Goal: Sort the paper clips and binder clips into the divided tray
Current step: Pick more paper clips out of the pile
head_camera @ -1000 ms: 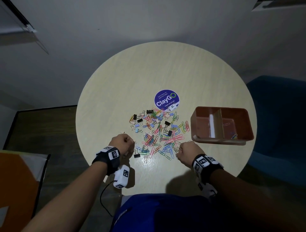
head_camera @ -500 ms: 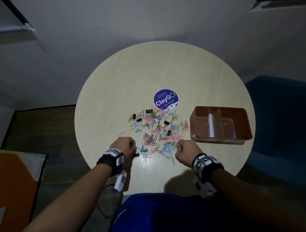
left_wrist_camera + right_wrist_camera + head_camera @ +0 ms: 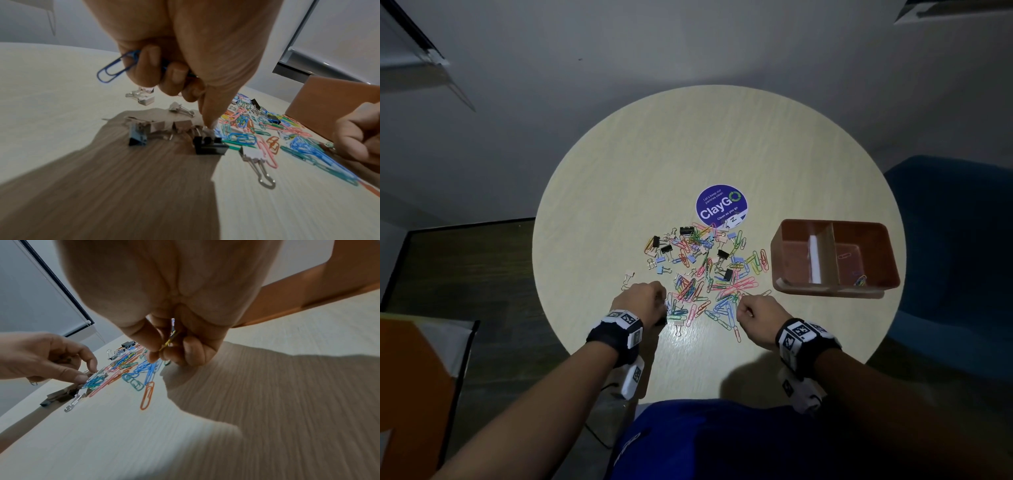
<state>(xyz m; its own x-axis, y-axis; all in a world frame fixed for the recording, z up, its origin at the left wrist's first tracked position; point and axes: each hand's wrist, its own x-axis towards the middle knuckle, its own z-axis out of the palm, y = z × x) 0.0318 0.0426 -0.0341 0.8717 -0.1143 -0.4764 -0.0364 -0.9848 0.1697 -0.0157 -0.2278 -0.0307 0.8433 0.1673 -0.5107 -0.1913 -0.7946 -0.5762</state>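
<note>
A heap of coloured paper clips (image 3: 709, 274) mixed with small binder clips lies mid-table. My left hand (image 3: 643, 298) is at the heap's near-left edge; its curled fingers hold a blue paper clip (image 3: 117, 68) while one fingertip (image 3: 208, 125) touches down by a black binder clip (image 3: 209, 146). My right hand (image 3: 755, 313) is at the near-right edge, fingers curled, pinching a yellow paper clip (image 3: 169, 340). The brown divided tray (image 3: 835, 229) stands to the right; its right compartment has a few paper clips (image 3: 859, 280), its left compartment looks bare.
A round purple sticker (image 3: 721, 205) lies beyond the heap. The round table (image 3: 688, 144) ends just behind my wrists. A blue chair (image 3: 955, 240) stands on the right. Loose binder clips (image 3: 628, 279) lie left of my left hand.
My left hand has moved right and nearer, to the black binder clip at the heap's near edge. My right hand has barely shifted and stays closed.
</note>
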